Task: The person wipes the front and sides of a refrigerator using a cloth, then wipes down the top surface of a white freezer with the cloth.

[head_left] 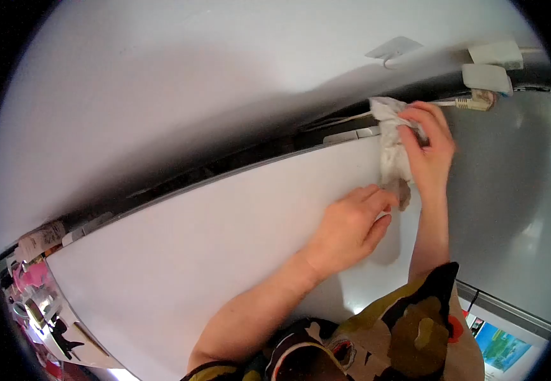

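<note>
A crumpled white cloth [393,152], greyish and soiled at its lower end, hangs between my two hands over the right end of a white flat top [224,216]. Near the back edge, my right hand [431,143] has its fingers and thumb closed on the upper part of the cloth. Lower down, my left hand [355,219] has curled fingers pinching the cloth's grey end. The cloth's middle stretch shows between them. Its far end reaches the dark gap along the wall.
A beige plug [476,101] with a cable and white adapters [486,77] sit at the back right. An adhesive hook [393,47] is on the wall. A grey panel [510,178] stands to the right. At the left lie a bottle [40,241] and assorted small items.
</note>
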Demonstrator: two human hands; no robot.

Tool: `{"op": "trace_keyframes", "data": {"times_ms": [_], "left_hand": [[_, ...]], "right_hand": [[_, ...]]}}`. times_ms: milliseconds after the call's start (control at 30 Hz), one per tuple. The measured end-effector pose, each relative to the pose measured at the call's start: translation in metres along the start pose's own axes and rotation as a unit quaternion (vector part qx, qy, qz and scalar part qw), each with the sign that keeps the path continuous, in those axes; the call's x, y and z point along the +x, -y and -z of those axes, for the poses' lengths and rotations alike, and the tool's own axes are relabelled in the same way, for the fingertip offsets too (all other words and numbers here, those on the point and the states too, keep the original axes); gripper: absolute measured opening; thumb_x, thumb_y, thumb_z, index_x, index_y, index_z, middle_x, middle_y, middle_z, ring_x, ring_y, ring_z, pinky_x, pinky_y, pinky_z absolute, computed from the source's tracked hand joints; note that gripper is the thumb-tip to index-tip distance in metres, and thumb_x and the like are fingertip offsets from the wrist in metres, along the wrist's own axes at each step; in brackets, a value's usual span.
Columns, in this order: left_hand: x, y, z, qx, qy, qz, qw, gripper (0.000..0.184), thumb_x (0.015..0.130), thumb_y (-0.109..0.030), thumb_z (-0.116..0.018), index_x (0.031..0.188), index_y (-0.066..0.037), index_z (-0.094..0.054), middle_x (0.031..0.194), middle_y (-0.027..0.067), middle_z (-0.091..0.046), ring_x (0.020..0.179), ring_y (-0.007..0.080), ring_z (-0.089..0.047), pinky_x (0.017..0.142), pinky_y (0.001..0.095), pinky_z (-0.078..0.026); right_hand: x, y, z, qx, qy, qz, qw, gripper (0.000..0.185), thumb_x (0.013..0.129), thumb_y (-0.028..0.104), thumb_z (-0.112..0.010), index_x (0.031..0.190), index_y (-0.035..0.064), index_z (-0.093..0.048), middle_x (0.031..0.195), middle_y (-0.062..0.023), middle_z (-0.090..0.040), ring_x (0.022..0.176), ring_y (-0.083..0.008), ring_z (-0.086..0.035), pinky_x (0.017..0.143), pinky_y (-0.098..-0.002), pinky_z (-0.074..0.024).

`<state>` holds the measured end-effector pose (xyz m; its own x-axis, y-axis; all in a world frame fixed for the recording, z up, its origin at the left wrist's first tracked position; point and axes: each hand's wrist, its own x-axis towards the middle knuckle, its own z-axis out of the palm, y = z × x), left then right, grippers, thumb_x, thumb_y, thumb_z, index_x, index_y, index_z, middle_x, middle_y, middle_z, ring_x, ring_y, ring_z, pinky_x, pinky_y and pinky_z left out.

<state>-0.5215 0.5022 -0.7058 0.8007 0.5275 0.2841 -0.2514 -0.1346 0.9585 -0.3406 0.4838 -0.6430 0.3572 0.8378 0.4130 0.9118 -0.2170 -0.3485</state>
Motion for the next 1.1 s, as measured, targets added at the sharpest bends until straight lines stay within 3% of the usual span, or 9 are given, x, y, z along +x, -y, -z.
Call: {"op": "trace_keyframes", "data": {"times_ms": [167,267,367,433,533,800,867,967,1100], "left_hand": [[0.000,0.000,-0.003,-0.005,-0.005,-0.009,1.000,0.021,0.083,-0.003,-0.060,0.104,-0.004,-0.057,0.094,0.0149,-0.060,0.090,0.0350,-0.061,0.078,0.0426,-0.049],[0.000,-0.001,-0.005,-0.002,0.012,0.006,1.000,0.022,0.082,-0.002,-0.060,0.104,-0.004,-0.057,0.095,0.0148,-0.061,0.088,0.0337,-0.062,0.078,0.0421,-0.050],[0.002,0.000,-0.007,0.009,0.027,0.007,1.000,0.023,0.082,0.001,-0.060,0.104,-0.003,-0.057,0.094,0.0147,-0.061,0.088,0.0323,-0.063,0.078,0.0406,-0.051],[-0.001,0.008,-0.004,-0.004,0.038,0.017,0.999,0.025,0.082,0.003,-0.060,0.106,-0.002,-0.058,0.094,0.0145,-0.063,0.089,0.0301,-0.065,0.079,0.0391,-0.051],[0.000,0.006,0.004,-0.017,0.060,0.031,0.998,0.025,0.084,0.004,-0.059,0.108,-0.001,-0.059,0.096,0.0143,-0.064,0.092,0.0251,-0.066,0.081,0.0352,-0.052],[0.004,0.000,0.008,-0.076,0.069,0.076,0.992,0.018,0.090,0.005,-0.055,0.108,0.004,-0.058,0.102,0.0143,-0.066,0.098,0.0197,-0.066,0.088,0.0301,-0.052],[0.005,-0.001,0.009,-0.103,0.063,0.088,0.989,0.018,0.090,0.005,-0.054,0.108,0.004,-0.058,0.102,0.0143,-0.066,0.098,0.0195,-0.065,0.089,0.0303,-0.052],[0.003,0.005,0.013,-0.098,0.058,0.084,0.990,0.018,0.090,0.004,-0.055,0.108,0.004,-0.058,0.102,0.0143,-0.066,0.097,0.0191,-0.065,0.088,0.0306,-0.052],[0.003,0.005,0.014,-0.097,0.064,0.076,0.990,0.018,0.091,0.003,-0.055,0.108,0.004,-0.058,0.100,0.0138,-0.066,0.096,0.0199,-0.065,0.086,0.0311,-0.052]], "right_hand": [[0.038,-0.012,-0.045,0.081,0.192,-0.002,0.978,0.022,0.076,0.002,-0.066,0.098,0.0046,-0.067,0.105,-0.0110,-0.063,0.092,-0.0263,-0.064,0.079,-0.0339,-0.0516],[0.062,-0.035,-0.071,0.026,0.335,0.101,0.936,0.022,0.078,0.002,-0.066,0.100,0.0036,-0.068,0.101,-0.0104,-0.066,0.089,-0.0234,-0.064,0.075,-0.0324,-0.0514],[0.075,-0.030,-0.085,0.003,0.450,0.056,0.891,0.020,0.079,0.009,-0.066,0.097,0.0033,-0.070,0.093,-0.0134,-0.069,0.085,-0.0263,-0.065,0.075,-0.0359,-0.0512],[0.072,-0.020,-0.098,-0.060,0.611,0.029,0.789,0.024,0.082,0.022,-0.064,0.093,0.0020,-0.072,0.087,-0.0156,-0.070,0.082,-0.0288,-0.065,0.076,-0.0388,-0.0511],[0.079,0.002,-0.077,-0.144,0.652,-0.069,0.741,0.037,0.084,0.036,-0.061,0.090,0.0006,-0.072,0.089,-0.0175,-0.070,0.083,-0.0306,-0.066,0.076,-0.0418,-0.0508],[0.027,-0.007,-0.027,-0.174,0.470,-0.052,0.864,0.038,0.091,0.035,-0.056,0.093,0.0005,-0.070,0.092,-0.0137,-0.069,0.086,-0.0353,-0.063,0.081,-0.0435,-0.0497],[0.016,-0.016,-0.022,-0.130,0.359,0.049,0.923,0.032,0.093,0.030,-0.054,0.097,0.0015,-0.069,0.101,-0.0125,-0.068,0.094,-0.0340,-0.061,0.086,-0.0430,-0.0485],[0.004,-0.018,-0.023,-0.095,0.297,0.092,0.946,0.031,0.092,0.029,-0.055,0.100,0.0023,-0.069,0.110,-0.0136,-0.066,0.107,-0.0320,-0.058,0.094,-0.0414,-0.0455],[-0.015,-0.032,-0.011,-0.074,0.200,0.111,0.971,0.024,0.089,0.021,-0.060,0.096,-0.0004,-0.068,0.108,-0.0141,-0.066,0.103,-0.0322,-0.059,0.090,-0.0414,-0.0477]]}}
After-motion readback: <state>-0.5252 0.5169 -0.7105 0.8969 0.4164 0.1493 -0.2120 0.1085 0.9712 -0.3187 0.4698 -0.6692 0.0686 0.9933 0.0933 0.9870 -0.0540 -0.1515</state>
